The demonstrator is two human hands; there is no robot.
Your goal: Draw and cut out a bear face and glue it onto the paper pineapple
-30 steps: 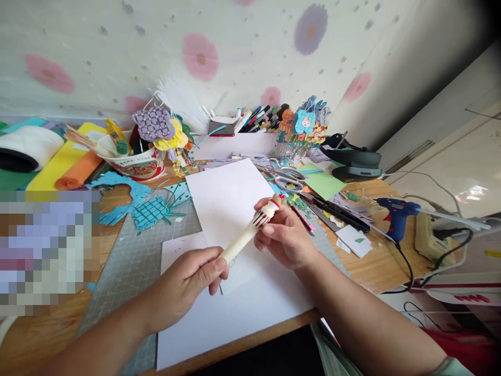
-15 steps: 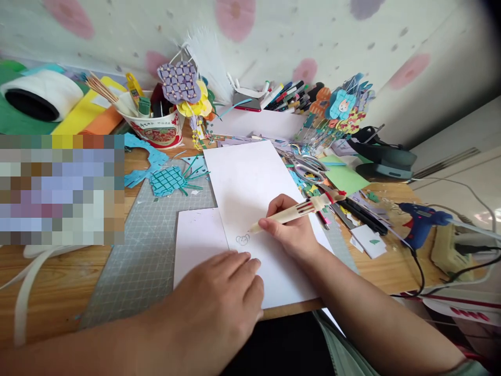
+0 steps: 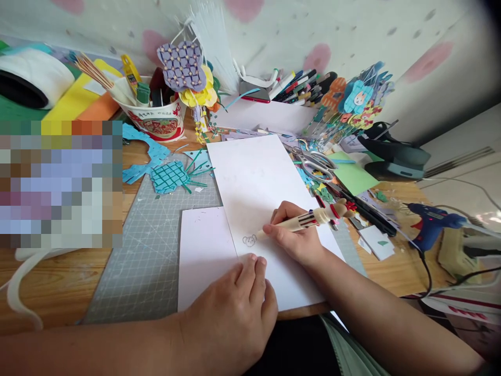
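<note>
My right hand point(image 3: 299, 237) grips a cream multicolour pen point(image 3: 301, 222) with a small brown and red figure on its top end. The pen's tip touches or hovers just beside a small pencil-like drawing point(image 3: 249, 240) of a round head with two ears. That drawing lies near the lower left edge of a white sheet of paper point(image 3: 266, 172). Below it, my left hand point(image 3: 242, 297) rests with its fingers laid flat on the sheet. A second white sheet point(image 3: 201, 250) lies partly beneath the first, to the left.
Under the papers is a grey cutting mat point(image 3: 136, 261). Blue paper cut-outs point(image 3: 170, 176) lie left; scissors point(image 3: 317, 164) and scraps lie right. A paper tub of tools point(image 3: 160, 120) stands behind. On the far right are a blue glue gun point(image 3: 432, 222) and its cable. The left side is pixelated.
The view has shifted slightly, so most things sit a little further right. The pen tip stays by the drawing's right ear, with a small shift. My left hand remains on the paper.
</note>
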